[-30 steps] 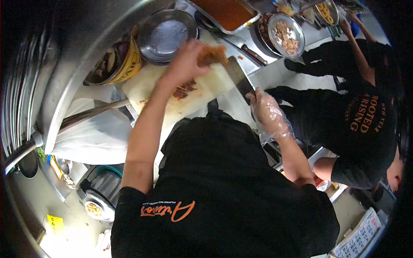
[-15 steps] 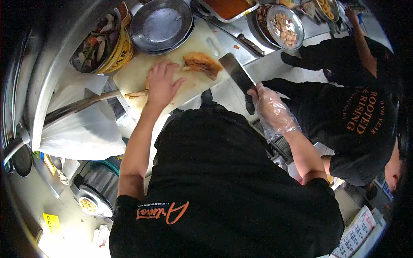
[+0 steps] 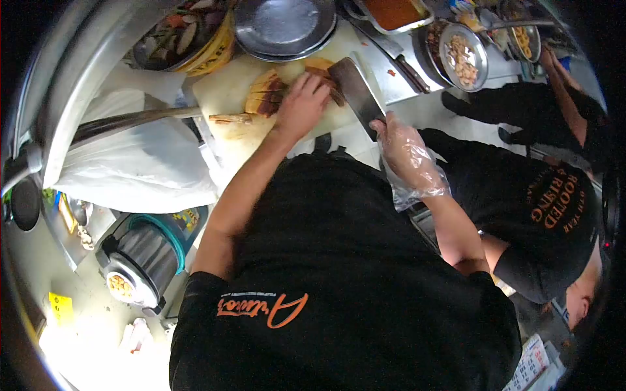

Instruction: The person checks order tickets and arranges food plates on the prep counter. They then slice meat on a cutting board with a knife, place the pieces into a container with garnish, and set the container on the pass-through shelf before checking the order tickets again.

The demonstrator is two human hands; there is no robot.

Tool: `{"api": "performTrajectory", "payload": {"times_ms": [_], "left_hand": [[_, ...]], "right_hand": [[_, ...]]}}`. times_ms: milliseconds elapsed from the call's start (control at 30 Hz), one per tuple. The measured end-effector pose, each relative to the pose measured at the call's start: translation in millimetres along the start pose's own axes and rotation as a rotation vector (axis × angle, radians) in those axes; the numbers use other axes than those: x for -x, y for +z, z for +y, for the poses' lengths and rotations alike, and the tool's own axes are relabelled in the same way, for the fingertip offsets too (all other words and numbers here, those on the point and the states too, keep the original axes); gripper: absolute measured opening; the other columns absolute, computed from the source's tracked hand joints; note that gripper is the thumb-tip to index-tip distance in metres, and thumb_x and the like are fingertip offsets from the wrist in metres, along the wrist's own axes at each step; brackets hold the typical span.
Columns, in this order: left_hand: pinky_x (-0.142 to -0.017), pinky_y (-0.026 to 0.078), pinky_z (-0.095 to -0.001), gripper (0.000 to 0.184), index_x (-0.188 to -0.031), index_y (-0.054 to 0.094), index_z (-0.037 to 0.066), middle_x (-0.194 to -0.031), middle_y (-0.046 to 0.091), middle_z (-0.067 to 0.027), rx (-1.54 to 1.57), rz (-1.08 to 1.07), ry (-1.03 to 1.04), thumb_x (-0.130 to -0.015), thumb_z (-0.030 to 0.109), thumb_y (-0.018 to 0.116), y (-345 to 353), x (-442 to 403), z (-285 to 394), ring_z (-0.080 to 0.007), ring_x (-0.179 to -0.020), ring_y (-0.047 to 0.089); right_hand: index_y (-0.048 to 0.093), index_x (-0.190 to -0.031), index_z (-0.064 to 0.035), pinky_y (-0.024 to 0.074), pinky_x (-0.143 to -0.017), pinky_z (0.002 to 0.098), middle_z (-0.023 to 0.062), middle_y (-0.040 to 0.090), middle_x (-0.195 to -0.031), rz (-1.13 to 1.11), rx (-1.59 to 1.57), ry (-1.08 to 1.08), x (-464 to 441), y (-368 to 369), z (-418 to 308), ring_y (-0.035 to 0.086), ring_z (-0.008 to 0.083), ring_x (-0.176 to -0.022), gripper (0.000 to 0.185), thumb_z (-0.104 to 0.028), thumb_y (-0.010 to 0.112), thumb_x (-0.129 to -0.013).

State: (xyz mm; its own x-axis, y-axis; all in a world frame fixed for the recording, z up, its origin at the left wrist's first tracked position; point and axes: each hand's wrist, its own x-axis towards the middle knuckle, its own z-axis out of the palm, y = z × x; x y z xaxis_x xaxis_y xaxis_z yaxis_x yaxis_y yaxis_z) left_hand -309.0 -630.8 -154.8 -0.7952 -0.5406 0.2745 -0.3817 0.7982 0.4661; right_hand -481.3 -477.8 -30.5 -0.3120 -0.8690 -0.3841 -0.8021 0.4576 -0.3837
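A piece of browned cooked meat lies on the pale cutting board. My bare left hand is closed over its near side with curled fingers, which hide part of it. My right hand, in a clear plastic glove, grips a cleaver. The broad blade stands right beside the meat's right end; whether it touches cannot be made out. Left of my left hand sits a sliced chunk of meat, with a thin strip of meat nearer the board's left edge.
Stacked metal pans and a yellow bucket of scraps stand behind the board. Another knife lies near a bowl of pale pieces and a tray of reddish sauce. Co-workers stand at the right.
My left hand has moved right across the board and closed over the meat. The sliced chunk now shows on its left. The cleaver stays near the meat's right end. The view has shifted.
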Motion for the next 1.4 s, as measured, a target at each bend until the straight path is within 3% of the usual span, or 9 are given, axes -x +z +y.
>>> {"api": "performTrajectory", "payload": {"times_ms": [467, 533, 733, 833, 1100, 1133, 1233, 1267, 1400], "left_hand": [[-0.096, 0.05, -0.0375, 0.02, -0.1, 0.066, 0.008, -0.1, 0.06, -0.0077, 0.052, 0.0, 0.117, -0.08, 0.007, 0.067, -0.8, -3.1, -3.7, -0.0265, -0.107, 0.058], [-0.096, 0.05, -0.0371, 0.021, -0.101, 0.066, 0.008, -0.101, 0.061, -0.0071, 0.033, 0.043, 0.136, -0.08, 0.007, 0.067, -0.8, -1.5, -3.0, -0.0259, -0.106, 0.058], [-0.094, 0.051, -0.0358, 0.019, -0.1, 0.068, 0.008, -0.107, 0.064, -0.0052, 0.042, 0.07, 0.09, -0.081, 0.008, 0.066, 1.8, -10.2, -6.2, -0.0246, -0.107, 0.059], [-0.094, 0.052, -0.0355, 0.018, -0.099, 0.069, 0.008, -0.108, 0.064, -0.0052, 0.075, 0.055, 0.063, -0.082, 0.008, 0.065, 10.1, -11.3, -6.0, -0.0248, -0.108, 0.059], [-0.094, 0.05, -0.0422, 0.019, -0.105, 0.067, 0.005, -0.113, 0.063, -0.0109, 0.137, 0.222, 0.008, -0.087, 0.006, 0.066, -11.2, -0.9, -8.7, -0.0312, -0.107, 0.058], [-0.095, 0.049, -0.0438, 0.019, -0.106, 0.067, 0.004, -0.114, 0.062, -0.0119, 0.095, 0.247, -0.062, -0.087, 0.006, 0.067, -15.9, 4.0, -9.6, -0.0327, -0.107, 0.057], [-0.1, 0.045, -0.048, 0.024, -0.11, 0.065, 0.004, -0.117, 0.06, -0.0146, 0.08, 0.221, -0.158, -0.087, 0.009, 0.068, -21.7, 6.0, -11.5, -0.0369, -0.11, 0.055], [-0.101, 0.045, -0.0478, 0.024, -0.11, 0.064, 0.004, -0.119, 0.06, -0.0143, 0.053, 0.194, -0.136, -0.087, 0.009, 0.068, -19.6, 3.7, -13.7, -0.0364, -0.112, 0.054], [-0.103, 0.043, -0.0476, 0.026, -0.112, 0.065, 0.004, -0.125, 0.057, -0.0129, -0.004, 0.095, -0.129, -0.087, 0.012, 0.067, -9.6, -3.7, -20.2, -0.0348, -0.119, 0.05]], "right_hand": [[0.058, -0.105, 0.0041, 0.0503, -0.067, 0.0526, 0.0262, 0.068, -0.087, -0.185, 0.179, -0.105, -5.3, -44.0, 8.9, 0.068, 0.0427, -0.081, 0.025, -0.019, 0.048, -0.103], [0.058, -0.105, 0.0035, 0.0515, -0.067, 0.0514, 0.0254, 0.069, -0.087, -0.228, 0.19, -0.057, -3.3, -48.1, 1.6, 0.069, 0.041, -0.081, 0.026, -0.02, 0.048, -0.104], [0.058, -0.108, 0.0029, 0.0537, -0.063, 0.0486, 0.0246, 0.067, -0.077, 0.005, 0.06, -0.315, -16.4, -1.5, 44.1, 0.069, 0.04, -0.076, 0.034, -0.029, 0.044, -0.106], [0.056, -0.11, 0.0043, 0.0534, -0.062, 0.0495, 0.0263, 0.067, -0.08, -0.123, 0.127, -0.15, -53.3, 9.1, 27.8, 0.069, 0.0409, -0.077, 0.033, -0.026, 0.042, -0.107], [0.053, -0.105, 0.0012, 0.0512, -0.062, 0.0518, 0.0246, 0.066, -0.077, -0.08, -0.067, -0.21, -17.6, -26.1, 53.9, 0.068, 0.0414, -0.073, 0.029, -0.026, 0.043, -0.107], [0.053, -0.105, 0.0011, 0.0503, -0.065, 0.0525, 0.0247, 0.065, -0.075, -0.016, 0.242, -0.349, -19.4, -32.6, 48.0, 0.067, 0.0419, -0.074, 0.031, -0.029, 0.045, -0.106], [0.052, -0.102, 0.0003, 0.0497, -0.065, 0.0522, 0.0242, 0.064, -0.073, -0.012, 0.18, -0.361, -35.5, -44.7, 28.2, 0.067, 0.0426, -0.075, 0.034, -0.032, 0.046, -0.105], [0.05, -0.099, -0.0001, 0.0529, -0.076, 0.0513, 0.0254, 0.067, -0.082, -0.171, 0.263, -0.232, -39.3, -56.5, 10.4, 0.069, 0.04, -0.088, 0.028, -0.027, 0.048, -0.103], [0.05, -0.098, 0.0001, 0.0518, -0.075, 0.052, 0.0253, 0.067, -0.082, -0.124, 0.264, -0.269, -52.6, -49.0, 9.2, 0.068, 0.0409, -0.086, 0.029, -0.028, 0.047, -0.104]]}}
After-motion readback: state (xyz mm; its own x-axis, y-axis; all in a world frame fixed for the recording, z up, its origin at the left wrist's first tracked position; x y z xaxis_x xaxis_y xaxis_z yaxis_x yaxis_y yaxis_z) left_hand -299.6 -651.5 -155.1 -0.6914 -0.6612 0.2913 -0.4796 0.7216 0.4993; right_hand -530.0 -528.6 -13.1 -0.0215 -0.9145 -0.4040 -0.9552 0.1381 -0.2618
